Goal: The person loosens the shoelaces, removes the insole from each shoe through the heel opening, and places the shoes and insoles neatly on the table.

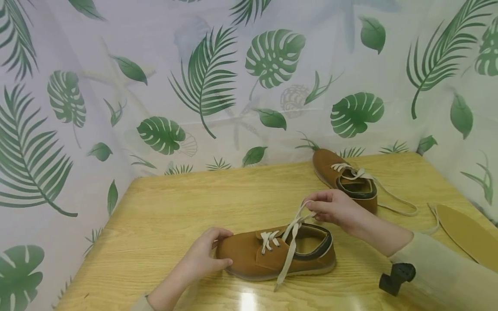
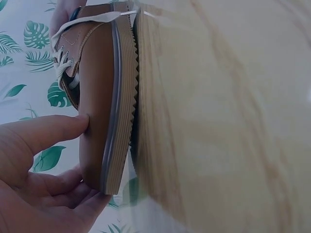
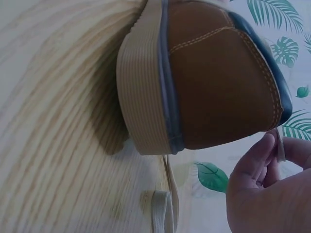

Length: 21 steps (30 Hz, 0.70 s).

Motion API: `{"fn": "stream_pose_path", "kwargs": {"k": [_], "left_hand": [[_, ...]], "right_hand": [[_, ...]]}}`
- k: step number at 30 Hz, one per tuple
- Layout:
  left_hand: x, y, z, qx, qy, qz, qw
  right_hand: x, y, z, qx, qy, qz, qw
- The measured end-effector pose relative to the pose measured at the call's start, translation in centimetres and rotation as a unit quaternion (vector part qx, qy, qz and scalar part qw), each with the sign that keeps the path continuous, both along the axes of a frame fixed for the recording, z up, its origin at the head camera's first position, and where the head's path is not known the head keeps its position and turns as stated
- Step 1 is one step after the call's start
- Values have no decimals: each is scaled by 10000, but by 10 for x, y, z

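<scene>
A brown leather shoe stands on its sole, toe to the left, in the head view. Its cream shoelace crosses in a loose tangle above the tongue, one end hanging down the near side. My left hand grips the toe, thumb on the near side and fingers round the far side; the left wrist view shows the thumb against the leather. Behind the shoe's opening, my right hand pinches a raised part of the lace between thumb and fingers. The heel fills much of the right wrist view.
A second brown shoe with loose, trailing laces stands farther back on the wooden table. At the right edge lies a flat tan oval piece, a cord end beside it. A leaf-printed sheet hangs behind and at the sides.
</scene>
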<state>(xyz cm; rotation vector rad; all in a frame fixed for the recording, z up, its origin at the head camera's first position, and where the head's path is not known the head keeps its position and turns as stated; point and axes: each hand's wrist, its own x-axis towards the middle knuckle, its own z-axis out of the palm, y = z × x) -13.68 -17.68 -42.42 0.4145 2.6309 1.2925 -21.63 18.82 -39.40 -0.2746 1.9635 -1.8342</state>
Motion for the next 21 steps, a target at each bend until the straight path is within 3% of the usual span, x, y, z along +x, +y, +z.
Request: {"fn": "stream_pose_path", "kwargs": {"k": [11, 17, 21], "left_hand": [[2, 3, 1, -13, 68, 28, 10000], [5, 4, -3, -90, 133, 31, 9999], [6, 5, -5, -95, 199, 19, 9998]], "right_hand": [[-2, 5, 1, -997, -346, -306, 9939], [-1, 7, -4, -1873, -279, -175, 9817], [0, 7, -4, -2550, -246, 95, 9666]]}}
